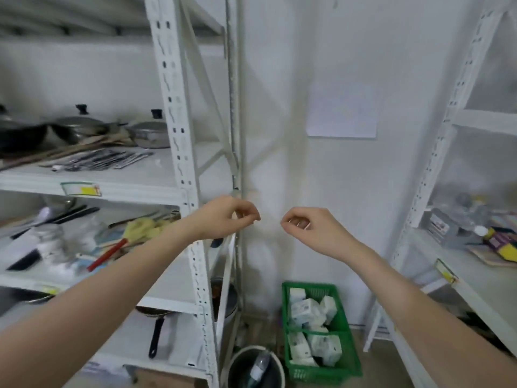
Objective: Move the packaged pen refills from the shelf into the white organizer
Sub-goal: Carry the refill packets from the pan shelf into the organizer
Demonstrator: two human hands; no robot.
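While both arms reach toward the wall, the left hand [226, 217] and right hand [310, 226] hang apart, fingers loosely curled, holding nothing visible. A green basket [347, 359] sits below.

We see white metal shelving [179, 113] on the left, its upright dotted with dark slot holes; a second white rack [447, 113] on the right; the wall [279, 79] is off-white with a pale sheet of paper [342, 110] on it; the shelf tags [81, 189] are yellow with green edging; silver-grey pots [148, 133] have black knobs; we note a red-handled tool [107, 254] by something pale yellow [142, 226]; a black pan handle [155, 337]; the floor basket [321, 331] is bright green, holding white packets [307, 312] with faint bluish print; the bucket [253, 368] is dark with a pale rim.
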